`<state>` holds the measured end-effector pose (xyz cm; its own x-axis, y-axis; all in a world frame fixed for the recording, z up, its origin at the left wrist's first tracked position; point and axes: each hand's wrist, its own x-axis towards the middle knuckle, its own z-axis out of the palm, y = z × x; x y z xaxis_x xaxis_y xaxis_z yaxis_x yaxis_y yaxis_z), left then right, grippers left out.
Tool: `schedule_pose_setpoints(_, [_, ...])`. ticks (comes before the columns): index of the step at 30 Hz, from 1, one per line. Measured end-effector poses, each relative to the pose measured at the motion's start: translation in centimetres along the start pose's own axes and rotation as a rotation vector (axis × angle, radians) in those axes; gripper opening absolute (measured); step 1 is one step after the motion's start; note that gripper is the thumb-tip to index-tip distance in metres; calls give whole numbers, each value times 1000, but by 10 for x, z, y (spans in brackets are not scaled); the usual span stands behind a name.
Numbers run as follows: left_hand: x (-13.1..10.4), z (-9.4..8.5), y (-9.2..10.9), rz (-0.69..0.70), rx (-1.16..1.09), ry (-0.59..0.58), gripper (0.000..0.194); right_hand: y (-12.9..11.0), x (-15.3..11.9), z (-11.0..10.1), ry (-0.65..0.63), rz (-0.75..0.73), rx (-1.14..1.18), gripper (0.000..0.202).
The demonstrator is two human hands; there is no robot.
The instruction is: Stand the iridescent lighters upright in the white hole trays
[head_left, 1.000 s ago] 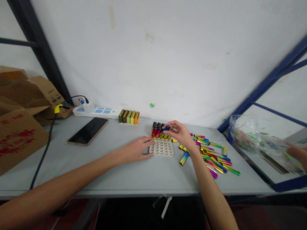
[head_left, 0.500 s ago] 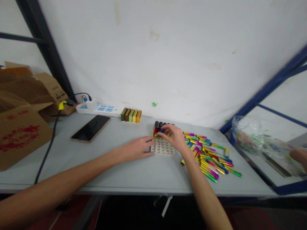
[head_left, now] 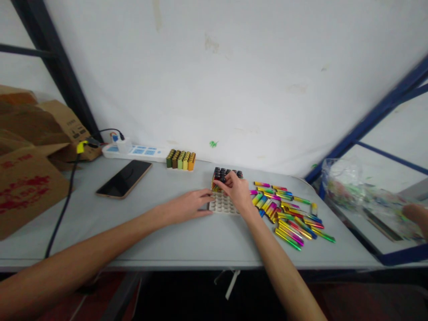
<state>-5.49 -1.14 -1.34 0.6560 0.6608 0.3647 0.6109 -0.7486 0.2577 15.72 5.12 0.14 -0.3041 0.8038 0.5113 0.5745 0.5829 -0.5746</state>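
Note:
A white tray with rows of round holes lies on the table before me. Its far rows hold upright shiny tubes with black ends. My left hand is open, fingers stretched out, with the fingertips touching the tray's left edge. Over the tray, at the front of the standing tubes, my right hand is closed in a pinch on a shiny tube with a dark end; the fingers hide most of it. To the right lies a loose pile of shiny multicoloured tubes.
A block of upright tubes with gold tops stands near the wall, beside a white power strip. A phone, a black cable and cardboard boxes are at left. Another person's hand shows at far right near plastic bags.
My right hand has moved slightly left with the tube, which now stands more upright among the front tubes. My left hand stays at the tray's edge. The view has shifted a little.

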Motion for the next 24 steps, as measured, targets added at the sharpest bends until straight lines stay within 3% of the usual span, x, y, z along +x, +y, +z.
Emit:
schedule_pose_setpoints(6, [1,0,0,5,9,12,25,-2,0,-1,-35,1,-37,42])
schedule_pose_setpoints(14, [2,1,1,-13,56,-21,29,-7,5,-1,16,-12,-277,37])
schedule_pose_setpoints(24, [4,4,-1,13,47,3,33,-13,9,-2,-77,-76,-280,30])
